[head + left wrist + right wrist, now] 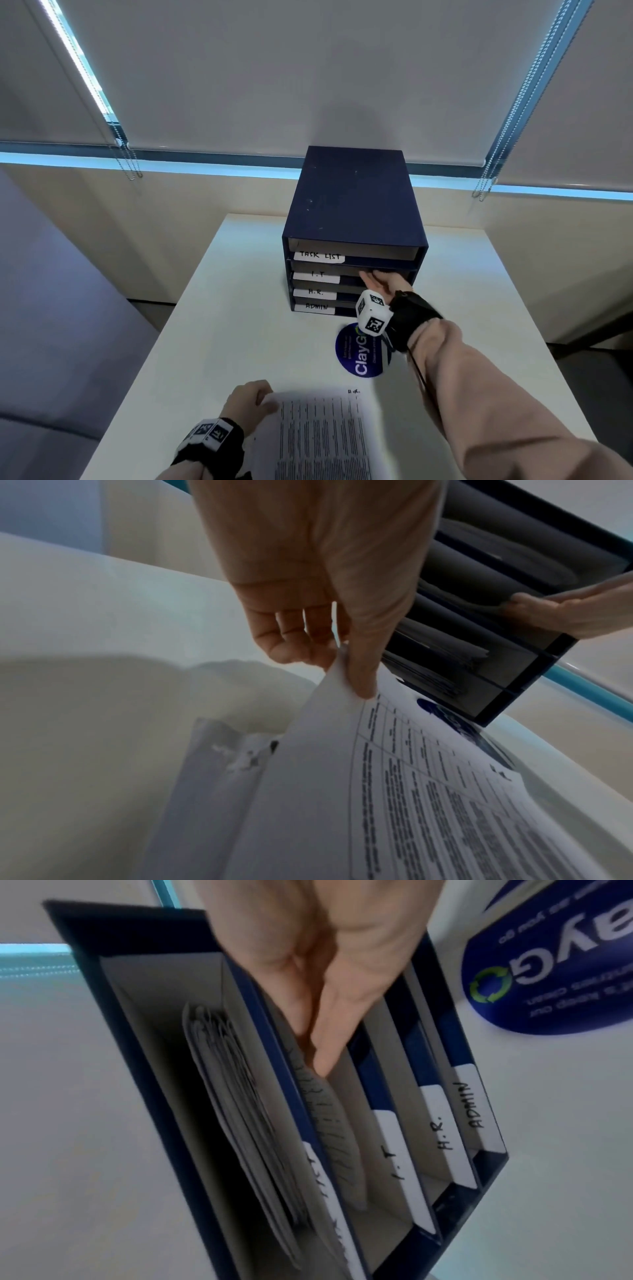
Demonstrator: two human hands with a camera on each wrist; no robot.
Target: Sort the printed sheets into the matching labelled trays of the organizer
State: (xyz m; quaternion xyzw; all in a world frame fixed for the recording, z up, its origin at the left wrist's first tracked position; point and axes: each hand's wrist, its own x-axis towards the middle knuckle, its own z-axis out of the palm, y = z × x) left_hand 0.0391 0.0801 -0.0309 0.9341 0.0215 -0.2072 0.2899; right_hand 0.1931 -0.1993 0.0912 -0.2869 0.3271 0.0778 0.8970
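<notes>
Grey window blinds (pixel 239 68) hang behind a big white table (pixel 239 325). On the table stands a dark blue organizer (pixel 352 202) with four trays stacked one over the other. White labels on the tray fronts read TASK LIST, I.T, H.R. and ADMIN, from top to bottom. The top tray already holds a thick stack of sheets (pixel 236 1096). Near the front edge of the table lies a pile of printed sheets (pixel 325 435) that are not sorted yet. A round blue sticker (pixel 363 353) sits on the table between the pile and the organizer. The right hand (pixel 383 284) reaches into the I.T tray (pixel 387 1123), and its fingers pinch the edge of a printed sheet (pixel 329 1123) that is mostly inside. The left hand (pixel 325 601) pinches a corner of the top sheet of the pile, thumb over it and fingers under, and lifts that corner off the table. I think the sheet in the I.T tray could bend or jam, because it already curves and the slot is narrow. If the right hand pushes hard, the light organizer might slide back. The left hand could also pick up two sheets at once, since they lie flat on each other, and then one would land in the wrong tray.
</notes>
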